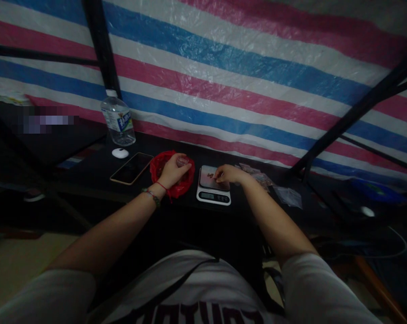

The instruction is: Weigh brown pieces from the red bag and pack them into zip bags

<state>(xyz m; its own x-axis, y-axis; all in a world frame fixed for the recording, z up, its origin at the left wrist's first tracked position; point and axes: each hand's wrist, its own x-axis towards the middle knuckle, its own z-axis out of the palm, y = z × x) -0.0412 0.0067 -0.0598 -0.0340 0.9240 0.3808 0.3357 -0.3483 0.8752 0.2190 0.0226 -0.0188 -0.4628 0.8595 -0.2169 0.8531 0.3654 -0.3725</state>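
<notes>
1. My left hand [172,172], at frame centre, grasps a small clear cup [183,160] over the red bag [171,176], presumably so spills drop back in.
2. My right hand [227,173] pinches small dark pieces on the scale [213,184], just right of the bag; I can't tell how firmly.
3. Empty clear pouches [287,196] lie right of the scale, within reach.
4. The phone [131,168], mouse [120,153] and bottle [118,118] sit aside, centre-left.

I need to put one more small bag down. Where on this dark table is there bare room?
Bare patches: the front edge below the phone, and the strip between the water bottle and the red bag. Crowded: around the scale, where the right hand rests, and the clear packets beside it.
</notes>
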